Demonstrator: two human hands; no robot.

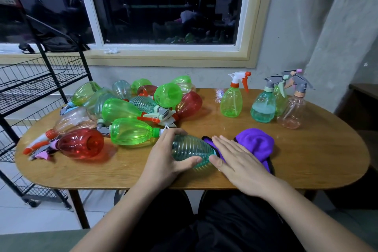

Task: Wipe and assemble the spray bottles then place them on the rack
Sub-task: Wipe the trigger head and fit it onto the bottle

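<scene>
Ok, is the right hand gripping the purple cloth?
No, the right hand lies flat, fingers straight, on the purple cloth beside the ribbed bottle.

A dark window (163,6) sits in the grey wall (286,26) behind a wooden table (306,159).

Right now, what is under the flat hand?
A purple cloth lies under the right hand, against the end of the ribbed bottle that the left hand holds. The hand covers the rest of the cloth.
</scene>
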